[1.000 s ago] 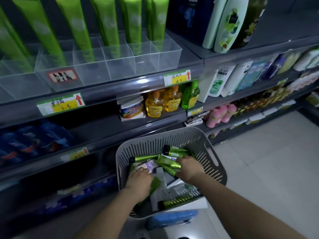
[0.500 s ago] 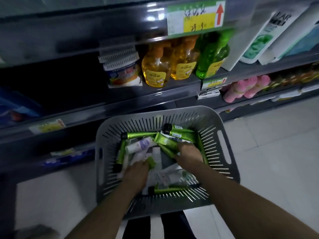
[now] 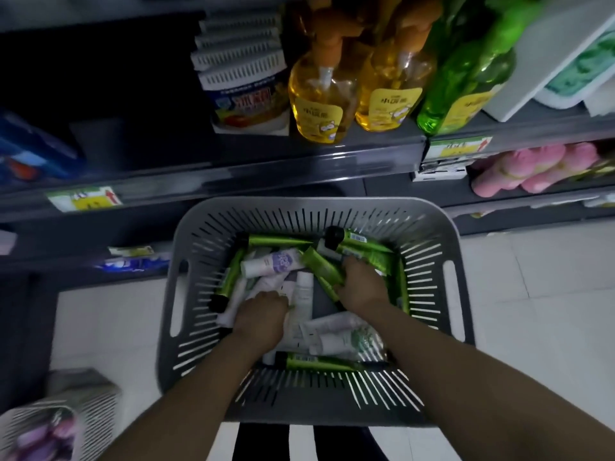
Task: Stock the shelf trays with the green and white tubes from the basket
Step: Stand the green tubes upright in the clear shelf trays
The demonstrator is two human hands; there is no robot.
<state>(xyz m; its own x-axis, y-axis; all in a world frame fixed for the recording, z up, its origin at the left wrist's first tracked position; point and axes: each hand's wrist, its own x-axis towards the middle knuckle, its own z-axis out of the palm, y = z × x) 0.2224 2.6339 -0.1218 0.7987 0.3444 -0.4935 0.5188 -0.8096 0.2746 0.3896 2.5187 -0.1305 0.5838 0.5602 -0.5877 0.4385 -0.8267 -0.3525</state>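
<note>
1. Dim shelving backs the grey slotted plastic basket holding jumbled glossy green tubes and white tubes.
2. My right hand curls round one green tube to lift it; I cannot tell my left hand's grip among the white ones.

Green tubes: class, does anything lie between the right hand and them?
Nothing visible does. The right hand grips a green tube inside the basket.
</note>
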